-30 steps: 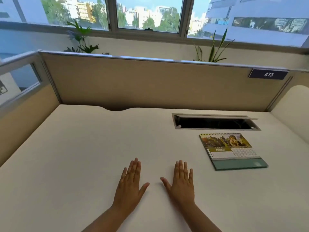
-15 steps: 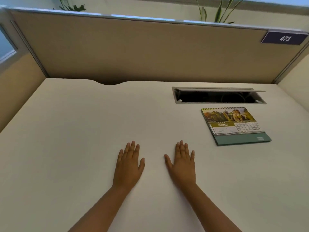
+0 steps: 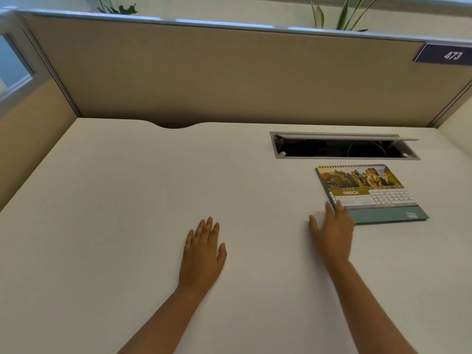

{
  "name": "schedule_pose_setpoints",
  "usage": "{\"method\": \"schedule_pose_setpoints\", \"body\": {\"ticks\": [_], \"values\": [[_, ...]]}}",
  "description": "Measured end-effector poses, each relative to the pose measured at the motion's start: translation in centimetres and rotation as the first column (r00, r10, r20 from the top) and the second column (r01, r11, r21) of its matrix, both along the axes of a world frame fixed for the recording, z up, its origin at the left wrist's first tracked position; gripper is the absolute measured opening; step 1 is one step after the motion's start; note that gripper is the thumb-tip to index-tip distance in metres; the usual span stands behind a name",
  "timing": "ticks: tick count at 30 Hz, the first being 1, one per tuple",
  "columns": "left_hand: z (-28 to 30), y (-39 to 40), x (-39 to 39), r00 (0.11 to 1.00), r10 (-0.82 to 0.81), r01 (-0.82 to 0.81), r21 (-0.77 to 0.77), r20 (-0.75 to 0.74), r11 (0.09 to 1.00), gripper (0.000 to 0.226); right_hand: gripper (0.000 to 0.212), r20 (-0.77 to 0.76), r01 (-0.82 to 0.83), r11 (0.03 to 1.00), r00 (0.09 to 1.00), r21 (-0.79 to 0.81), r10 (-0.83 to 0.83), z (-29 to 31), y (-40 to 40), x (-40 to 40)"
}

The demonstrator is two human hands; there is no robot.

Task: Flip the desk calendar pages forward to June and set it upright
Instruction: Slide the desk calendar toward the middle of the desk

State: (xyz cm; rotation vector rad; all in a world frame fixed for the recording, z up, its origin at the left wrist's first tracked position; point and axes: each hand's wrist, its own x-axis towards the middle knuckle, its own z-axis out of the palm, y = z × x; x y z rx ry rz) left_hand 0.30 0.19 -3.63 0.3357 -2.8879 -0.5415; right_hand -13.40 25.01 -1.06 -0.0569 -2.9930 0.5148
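Observation:
A spiral-bound desk calendar (image 3: pixel 370 190) lies flat on the white desk (image 3: pixel 127 200) at the right, showing a landscape photo and the word MARCH, with a teal base strip along its near edge. My right hand (image 3: pixel 332 233) is open, fingers spread, its fingertips at the calendar's near-left corner; it grips nothing. My left hand (image 3: pixel 203 254) rests flat and open on the desk near the middle, well left of the calendar.
An open cable slot (image 3: pixel 342 148) with a raised lid sits just behind the calendar. Beige partition panels (image 3: pixel 229 77) wall the desk at the back and both sides. A dark label reading 473 (image 3: pixel 447 54) hangs top right. Plant leaves (image 3: pixel 337 14) rise behind the partition.
My right hand has slid right and forward from beside the left hand to the calendar's near-left corner. The camera tilted further down. The left hand stays flat.

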Motion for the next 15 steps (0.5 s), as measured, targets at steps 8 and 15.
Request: {"method": "schedule_pose_setpoints", "body": {"ticks": [8, 15], "values": [[0.0, 0.0, -0.1, 1.0, -0.003, 0.003, -0.004, 0.0, 1.0, 0.051, 0.047, 0.123, 0.069, 0.991, 0.989, 0.11, -0.083, 0.5, 3.5, -3.6], [0.1, 0.1, -0.1, 1.0, 0.002, -0.002, -0.019, -0.002, 1.0, 0.05, 0.037, 0.09, 0.027, 0.974, 0.995, 0.223, -0.048, 1.3, 3.1, -3.7]]}}
